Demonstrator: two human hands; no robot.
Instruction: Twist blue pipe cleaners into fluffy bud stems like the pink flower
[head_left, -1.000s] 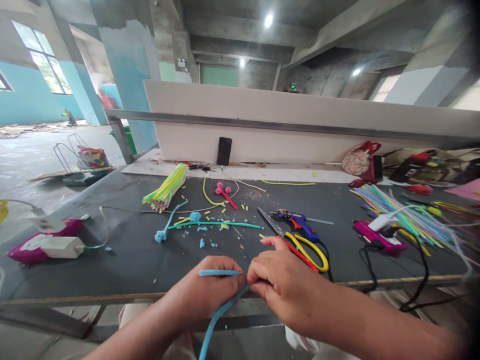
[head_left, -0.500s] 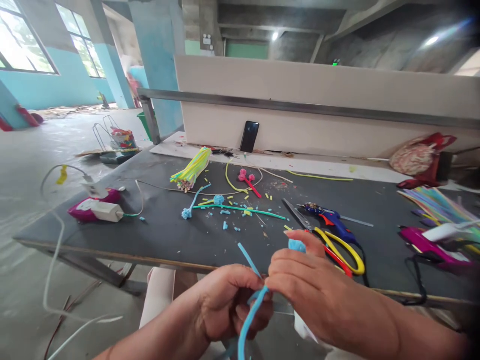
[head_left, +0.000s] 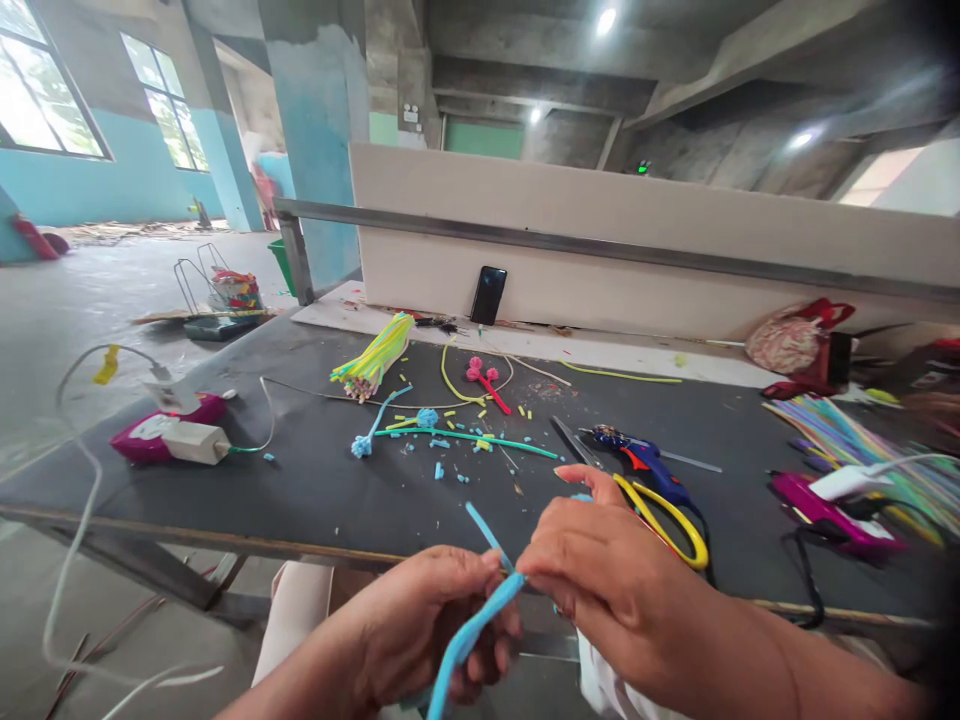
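Observation:
A light-blue pipe cleaner (head_left: 472, 628) runs between my two hands, low in the head view in front of the table edge. My left hand (head_left: 431, 615) pinches it, and a thin blue end sticks up beyond the thumb. Fingers of my right hand (head_left: 600, 565) close on the same blue strand, touching it just right of the left fingertips. A bit of blue shows behind the right hand, mostly hidden. On the table lie a blue piece with a knotted end (head_left: 362, 445), a blue ball (head_left: 427, 418) and a green pipe cleaner (head_left: 480, 436).
Yellow-handled scissors (head_left: 694, 540) and a blue glue gun (head_left: 660, 470) lie beside my right hand. Farther back are a yellow-green bundle (head_left: 379, 355), a red piece (head_left: 495, 393) and a leaning phone (head_left: 489, 295). Power strips (head_left: 172, 432) with cables sit at both sides.
The view has tilted up and shifted slightly right. Both hands still hold the blue strand; the right hand has turned and hides more of the blue bit behind it.

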